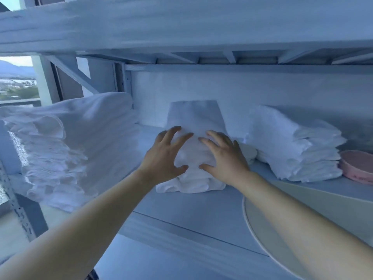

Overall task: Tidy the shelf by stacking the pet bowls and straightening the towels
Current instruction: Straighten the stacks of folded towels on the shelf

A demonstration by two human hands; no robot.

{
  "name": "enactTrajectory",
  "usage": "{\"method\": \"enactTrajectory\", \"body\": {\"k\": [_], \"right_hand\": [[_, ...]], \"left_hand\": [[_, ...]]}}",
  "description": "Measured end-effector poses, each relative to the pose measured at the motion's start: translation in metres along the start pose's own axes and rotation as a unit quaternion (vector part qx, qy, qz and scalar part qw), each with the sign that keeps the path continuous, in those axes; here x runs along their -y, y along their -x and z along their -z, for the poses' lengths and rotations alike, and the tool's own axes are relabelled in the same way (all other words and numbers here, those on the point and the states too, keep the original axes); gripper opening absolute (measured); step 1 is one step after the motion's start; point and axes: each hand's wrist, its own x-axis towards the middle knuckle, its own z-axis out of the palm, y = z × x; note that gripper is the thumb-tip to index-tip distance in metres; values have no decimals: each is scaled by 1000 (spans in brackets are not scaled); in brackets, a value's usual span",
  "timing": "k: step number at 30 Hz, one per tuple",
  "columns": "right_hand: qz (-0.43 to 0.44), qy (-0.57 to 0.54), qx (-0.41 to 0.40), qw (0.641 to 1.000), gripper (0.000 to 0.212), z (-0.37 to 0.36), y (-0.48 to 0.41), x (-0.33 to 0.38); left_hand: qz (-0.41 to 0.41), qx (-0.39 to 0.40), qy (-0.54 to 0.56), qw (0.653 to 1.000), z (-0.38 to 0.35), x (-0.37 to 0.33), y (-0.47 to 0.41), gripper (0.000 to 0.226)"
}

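Note:
A small stack of folded white towels [196, 118] stands in the middle of the shelf board [181, 215]. My left hand [164, 158] and my right hand [226, 158] lie on its top front, fingers spread, thumbs at the front face. A tall pile of white towels [70, 146] with ragged edges fills the left. Another white towel stack [292, 146] sits on the right. A pink pet bowl [357, 166] stands at the far right, cut by the frame edge. A pale bowl [250, 152] peeks out behind my right hand.
The upper shelf [181, 27] hangs low overhead, with its braces just above the towels. A large pale round object [282, 219] lies on the board under my right forearm. A perforated metal upright [14, 201] runs down the left side. A window [18, 77] is at far left.

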Motion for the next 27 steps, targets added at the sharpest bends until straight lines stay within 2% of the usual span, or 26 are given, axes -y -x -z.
{"method": "enactTrajectory", "body": {"k": [4,8,17,22,27], "right_hand": [[3,-34,45,998,90,-6,9,-18],[0,-63,51,997,98,-15,11,-22],[-4,-39,-14,999,72,-29,4,-1],[2,-41,-23,999,68,-24,14,6],[-23,-3,-41,999,67,-17,31,30]], "left_hand": [[-8,30,24,999,-13,-4,-10,87],[-16,37,25,999,-16,-4,-16,87],[-3,-3,43,999,-18,11,-5,70],[-18,5,56,998,-9,18,-2,72],[-69,-9,63,996,-3,26,9,70]]}}
